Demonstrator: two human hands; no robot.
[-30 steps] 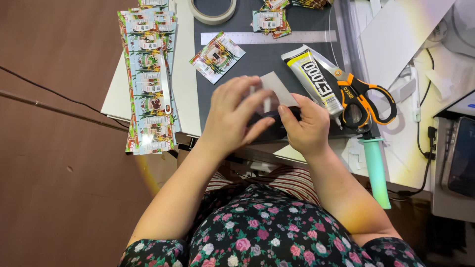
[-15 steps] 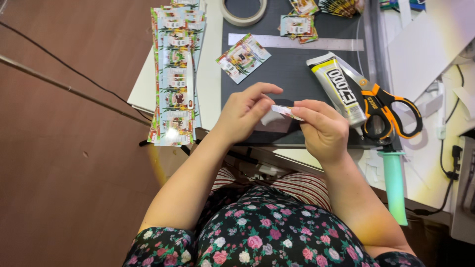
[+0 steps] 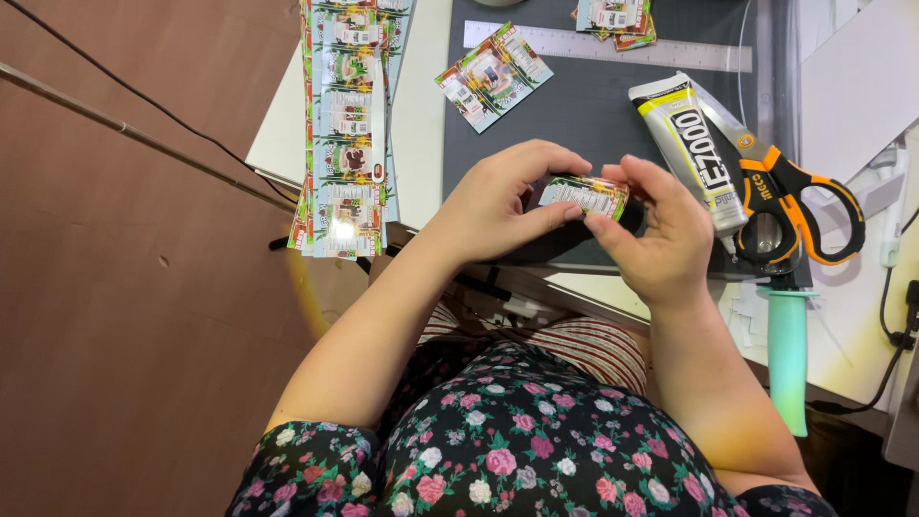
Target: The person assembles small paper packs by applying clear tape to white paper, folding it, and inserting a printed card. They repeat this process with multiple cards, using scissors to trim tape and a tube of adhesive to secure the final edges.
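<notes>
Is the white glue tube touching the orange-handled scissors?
Touching. The head view shows the white glue tube lying across the blades of the orange-handled scissors, with no gap between them.

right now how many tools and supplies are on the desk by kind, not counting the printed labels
glue tube: 1
scissors: 1
metal ruler: 1
green-handled tool: 1
dark cutting mat: 1
total: 5
</notes>
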